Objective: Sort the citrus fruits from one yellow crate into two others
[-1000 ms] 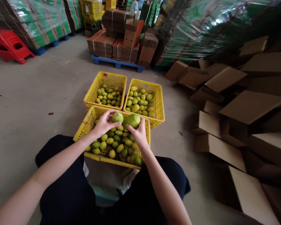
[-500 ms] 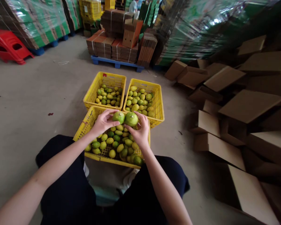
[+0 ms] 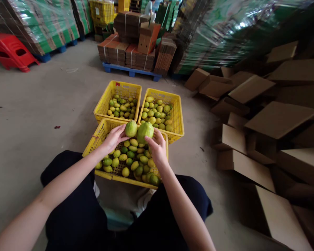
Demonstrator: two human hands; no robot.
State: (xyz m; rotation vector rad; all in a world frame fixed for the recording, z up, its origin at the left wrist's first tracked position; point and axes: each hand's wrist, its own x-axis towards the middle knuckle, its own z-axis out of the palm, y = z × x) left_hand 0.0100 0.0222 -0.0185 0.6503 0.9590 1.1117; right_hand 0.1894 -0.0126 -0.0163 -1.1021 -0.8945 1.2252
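My left hand (image 3: pixel 114 138) is closed on a green lemon (image 3: pixel 131 128), thumb below and fingers behind it. A larger green lemon (image 3: pixel 145 132) with a ribbed skin is gripped by my right hand (image 3: pixel 158 147). Both fruits are held up side by side, close together, above the near yellow crate (image 3: pixel 122 177). In that crate lie many yellow and green lemons (image 3: pixel 130 162), with bare grid floor showing between some of them. The fingertips behind the fruits are partly hidden.
Behind stand two more yellow crates, the left one (image 3: pixel 99 111) and the right one (image 3: pixel 180 118), both holding lemons. Cardboard boxes (image 3: pixel 279 118) are heaped on the right. A blue pallet (image 3: pixel 132 71) bears flattened cartons. At the left is a red stool (image 3: pixel 12 52).
Both lemons have been turned in my fingers: their stem ends faced me before, and now their sides show. The hands have stayed nearly in place above the crate.
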